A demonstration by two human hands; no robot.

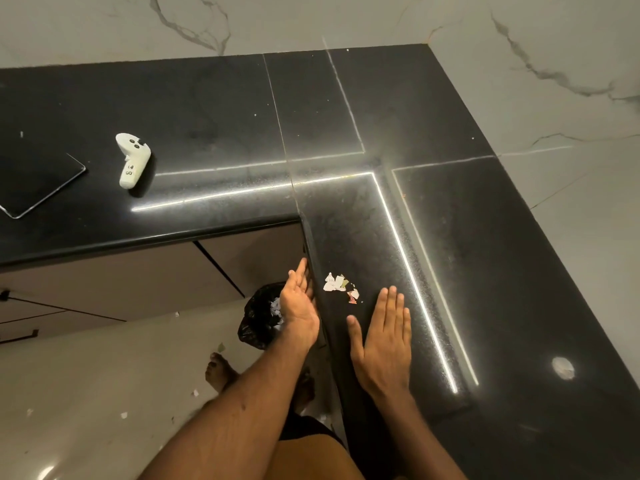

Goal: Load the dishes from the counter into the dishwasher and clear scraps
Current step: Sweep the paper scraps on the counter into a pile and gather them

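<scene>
The scraps (341,287) lie in a small loose heap on the black surface (485,254), close to its left edge and between my two hands. They look like torn bits of paper, white with a little red and green. I judge them to be almost weightless, limp and thin, lying flat against the polished stone. Pinching them up one by one would be slow, and any quick move or puff of air could scatter them, so they are better swept than gripped.

My right hand (382,337) rests flat on the surface, to the right of the heap and nearer to me, its fingers (391,303) straight and together and holding nothing. My left hand (299,303) is held open and slightly cupped against the edge of the surface, palm turned towards the heap, also holding nothing.

Just below the left hand, on the floor, stands a bin (259,313) lined with a black bag, with pale bits already inside. A few white bits (124,415) lie on the floor.

The side of my right hand would serve as the blade, pushing the heap left over the edge into the waiting palm. A slow, low push should keep the lightest pieces from sliding under my fingers or fluttering past the bin.
</scene>
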